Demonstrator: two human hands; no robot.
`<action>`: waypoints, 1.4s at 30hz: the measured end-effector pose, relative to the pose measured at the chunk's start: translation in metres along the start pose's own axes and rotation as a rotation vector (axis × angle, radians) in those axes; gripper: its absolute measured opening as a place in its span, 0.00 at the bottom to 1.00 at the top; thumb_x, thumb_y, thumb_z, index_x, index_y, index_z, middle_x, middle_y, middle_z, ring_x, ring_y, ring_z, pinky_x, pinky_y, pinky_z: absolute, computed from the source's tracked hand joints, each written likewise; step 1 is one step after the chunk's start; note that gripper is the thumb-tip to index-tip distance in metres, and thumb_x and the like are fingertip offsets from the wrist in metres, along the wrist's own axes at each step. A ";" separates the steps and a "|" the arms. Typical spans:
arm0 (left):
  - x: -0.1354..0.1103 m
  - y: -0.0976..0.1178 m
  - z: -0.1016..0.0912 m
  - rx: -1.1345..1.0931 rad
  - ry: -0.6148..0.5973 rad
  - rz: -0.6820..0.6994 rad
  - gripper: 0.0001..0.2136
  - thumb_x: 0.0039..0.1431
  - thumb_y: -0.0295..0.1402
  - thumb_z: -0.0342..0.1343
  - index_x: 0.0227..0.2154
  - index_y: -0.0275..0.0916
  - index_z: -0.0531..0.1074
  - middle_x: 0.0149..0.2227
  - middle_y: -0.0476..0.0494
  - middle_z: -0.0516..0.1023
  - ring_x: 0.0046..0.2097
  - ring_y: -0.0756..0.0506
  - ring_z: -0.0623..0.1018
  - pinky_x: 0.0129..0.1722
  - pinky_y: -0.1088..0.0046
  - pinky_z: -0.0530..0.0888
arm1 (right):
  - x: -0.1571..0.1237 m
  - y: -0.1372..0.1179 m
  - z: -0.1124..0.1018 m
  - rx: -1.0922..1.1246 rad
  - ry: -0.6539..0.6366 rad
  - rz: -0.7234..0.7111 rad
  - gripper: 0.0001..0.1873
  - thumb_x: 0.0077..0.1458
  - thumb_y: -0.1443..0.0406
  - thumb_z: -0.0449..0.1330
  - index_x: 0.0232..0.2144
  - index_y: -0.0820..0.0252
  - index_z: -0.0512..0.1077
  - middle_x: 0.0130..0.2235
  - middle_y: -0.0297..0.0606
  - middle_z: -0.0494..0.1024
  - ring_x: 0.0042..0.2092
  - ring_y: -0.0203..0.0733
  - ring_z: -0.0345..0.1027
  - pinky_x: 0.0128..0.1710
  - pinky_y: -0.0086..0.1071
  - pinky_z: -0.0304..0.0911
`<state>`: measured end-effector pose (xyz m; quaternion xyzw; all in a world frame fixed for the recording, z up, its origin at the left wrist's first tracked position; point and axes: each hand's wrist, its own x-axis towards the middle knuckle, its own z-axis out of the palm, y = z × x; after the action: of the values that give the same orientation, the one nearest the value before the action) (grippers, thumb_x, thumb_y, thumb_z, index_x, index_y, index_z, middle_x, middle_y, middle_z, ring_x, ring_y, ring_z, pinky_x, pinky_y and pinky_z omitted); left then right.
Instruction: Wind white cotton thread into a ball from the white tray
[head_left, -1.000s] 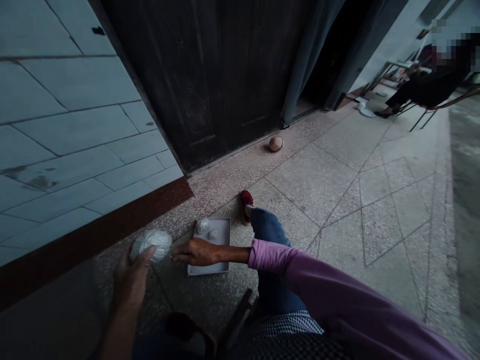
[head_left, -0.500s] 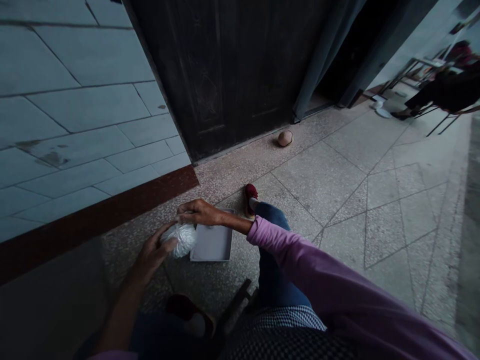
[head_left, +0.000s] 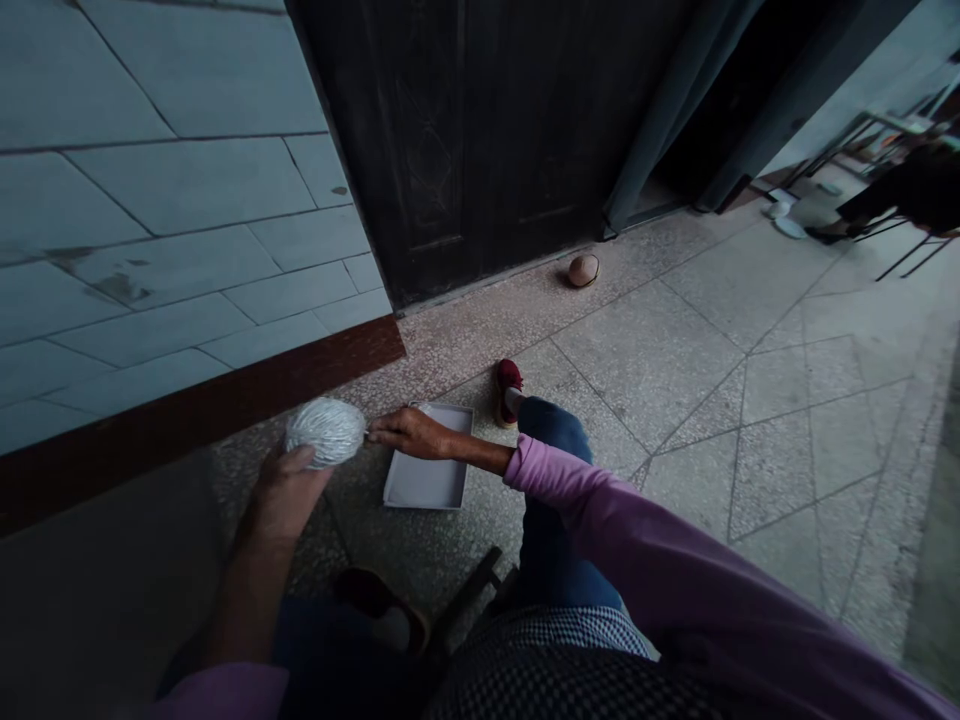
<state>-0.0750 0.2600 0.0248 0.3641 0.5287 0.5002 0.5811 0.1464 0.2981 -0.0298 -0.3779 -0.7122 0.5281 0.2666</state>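
Observation:
A ball of white yarn rests in my left hand, whose fingers wrap round it from below. My right hand is closed in a pinch just right of the ball, its fingertips close to the ball's side. Whatever thin thing those fingertips hold is too small to make out. Beneath my right hand, on the floor, lies a shallow white box or lid, and nothing shows inside its visible part.
A dark door and a tiled wall stand ahead. On the speckled floor lies a small round pinkish object. My red shoe is right of the box. A seated person is at far right.
My left hand has turned and moved left and up with the yarn ball, whose whole side now shows. My right hand has come off the ball's top to its right side.

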 end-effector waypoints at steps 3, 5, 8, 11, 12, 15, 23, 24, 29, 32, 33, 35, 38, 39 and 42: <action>0.006 -0.001 -0.002 0.074 0.114 0.049 0.36 0.37 0.49 0.82 0.52 0.45 0.85 0.51 0.40 0.92 0.66 0.24 0.89 0.70 0.49 0.90 | -0.008 -0.008 0.011 -0.085 -0.100 -0.015 0.19 0.86 0.75 0.71 0.38 0.59 0.78 0.41 0.35 0.85 0.47 0.44 0.80 0.53 0.31 0.69; 0.008 -0.001 -0.004 0.261 0.199 0.097 0.38 0.33 0.50 0.85 0.50 0.44 0.82 0.50 0.43 0.90 0.63 0.26 0.88 0.70 0.51 0.87 | -0.012 -0.015 0.013 -0.106 -0.146 -0.024 0.17 0.84 0.78 0.71 0.39 0.59 0.80 0.42 0.35 0.86 0.47 0.45 0.81 0.54 0.31 0.70; 0.009 0.000 -0.011 0.544 0.165 0.129 0.38 0.41 0.51 0.86 0.55 0.44 0.81 0.55 0.46 0.89 0.65 0.29 0.86 0.72 0.53 0.83 | -0.018 -0.031 0.004 -0.072 -0.184 -0.051 0.12 0.85 0.75 0.71 0.43 0.59 0.84 0.47 0.39 0.91 0.50 0.47 0.84 0.57 0.34 0.74; 0.006 -0.002 -0.014 0.609 0.057 0.127 0.37 0.50 0.55 0.83 0.58 0.41 0.82 0.56 0.45 0.89 0.64 0.31 0.84 0.67 0.58 0.83 | -0.021 -0.052 -0.018 -0.048 -0.082 -0.058 0.13 0.89 0.70 0.70 0.45 0.59 0.86 0.50 0.42 0.93 0.55 0.49 0.86 0.60 0.36 0.77; 0.005 -0.003 -0.014 0.616 0.020 0.119 0.37 0.53 0.56 0.81 0.60 0.39 0.82 0.55 0.45 0.89 0.62 0.32 0.84 0.65 0.59 0.83 | -0.020 -0.059 -0.027 -0.047 -0.042 -0.056 0.13 0.90 0.68 0.69 0.45 0.59 0.86 0.49 0.42 0.92 0.54 0.49 0.86 0.59 0.35 0.77; 0.002 -0.009 -0.011 0.591 -0.133 0.133 0.37 0.60 0.58 0.76 0.63 0.35 0.83 0.53 0.42 0.89 0.57 0.33 0.84 0.62 0.59 0.82 | -0.016 -0.070 -0.049 -0.048 0.053 -0.054 0.18 0.91 0.67 0.69 0.40 0.60 0.83 0.43 0.38 0.88 0.48 0.41 0.80 0.53 0.31 0.73; 0.005 -0.029 -0.005 0.265 -0.400 0.144 0.39 0.55 0.62 0.83 0.59 0.38 0.88 0.50 0.39 0.92 0.52 0.32 0.88 0.51 0.61 0.83 | -0.005 -0.039 -0.050 0.103 0.151 0.002 0.28 0.92 0.65 0.64 0.31 0.59 0.74 0.32 0.27 0.75 0.39 0.31 0.65 0.44 0.32 0.62; 0.006 -0.032 -0.005 0.202 -0.393 0.165 0.38 0.53 0.61 0.84 0.59 0.40 0.88 0.51 0.39 0.92 0.52 0.33 0.88 0.50 0.61 0.83 | -0.005 -0.034 -0.047 0.118 0.148 0.012 0.27 0.92 0.67 0.63 0.32 0.59 0.74 0.32 0.27 0.74 0.40 0.31 0.65 0.44 0.32 0.62; 0.009 -0.042 -0.005 0.041 -0.290 0.221 0.41 0.47 0.54 0.91 0.62 0.45 0.87 0.54 0.40 0.92 0.53 0.34 0.90 0.51 0.62 0.86 | -0.004 -0.012 -0.029 0.105 0.157 0.037 0.23 0.91 0.71 0.59 0.35 0.58 0.73 0.37 0.30 0.76 0.43 0.36 0.69 0.48 0.32 0.65; 0.010 -0.044 -0.006 0.033 -0.227 0.257 0.41 0.47 0.55 0.91 0.62 0.45 0.87 0.56 0.39 0.92 0.56 0.33 0.91 0.56 0.60 0.87 | -0.005 -0.001 -0.020 0.014 0.112 0.011 0.25 0.93 0.62 0.59 0.35 0.56 0.72 0.38 0.34 0.76 0.45 0.42 0.71 0.52 0.34 0.68; 0.011 -0.045 -0.007 0.037 -0.218 0.267 0.41 0.48 0.56 0.91 0.62 0.45 0.87 0.57 0.39 0.92 0.57 0.32 0.91 0.58 0.59 0.88 | -0.005 0.001 -0.018 -0.026 0.093 0.000 0.24 0.92 0.60 0.60 0.35 0.56 0.72 0.39 0.35 0.77 0.46 0.44 0.72 0.53 0.35 0.68; 0.013 -0.045 -0.009 0.037 -0.205 0.290 0.39 0.52 0.59 0.89 0.61 0.45 0.87 0.57 0.38 0.92 0.59 0.31 0.91 0.62 0.56 0.88 | -0.007 0.005 -0.013 -0.097 0.068 -0.012 0.21 0.90 0.60 0.60 0.37 0.56 0.72 0.40 0.36 0.77 0.46 0.46 0.72 0.54 0.36 0.69; 0.019 -0.046 -0.011 0.002 -0.175 0.343 0.39 0.53 0.63 0.88 0.60 0.47 0.85 0.60 0.38 0.90 0.63 0.29 0.90 0.66 0.52 0.88 | -0.010 0.007 -0.005 -0.121 0.011 -0.016 0.18 0.88 0.65 0.60 0.38 0.55 0.71 0.38 0.35 0.74 0.44 0.46 0.70 0.52 0.35 0.68; 0.020 -0.046 -0.011 -0.004 -0.163 0.359 0.40 0.52 0.62 0.88 0.61 0.47 0.84 0.61 0.38 0.90 0.64 0.29 0.89 0.67 0.51 0.88 | -0.010 0.007 -0.003 -0.108 -0.003 -0.009 0.18 0.87 0.67 0.60 0.37 0.55 0.70 0.37 0.34 0.73 0.43 0.45 0.68 0.51 0.34 0.66; 0.017 -0.044 -0.010 0.080 -0.160 0.373 0.47 0.48 0.59 0.91 0.67 0.46 0.81 0.65 0.36 0.88 0.67 0.29 0.87 0.70 0.51 0.86 | -0.011 0.007 0.002 -0.068 0.006 0.078 0.22 0.84 0.73 0.58 0.33 0.54 0.66 0.34 0.31 0.68 0.39 0.42 0.62 0.45 0.33 0.61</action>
<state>-0.0773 0.2649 -0.0236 0.5172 0.4238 0.5470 0.5036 0.1531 0.2897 -0.0371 -0.4160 -0.7135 0.5125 0.2350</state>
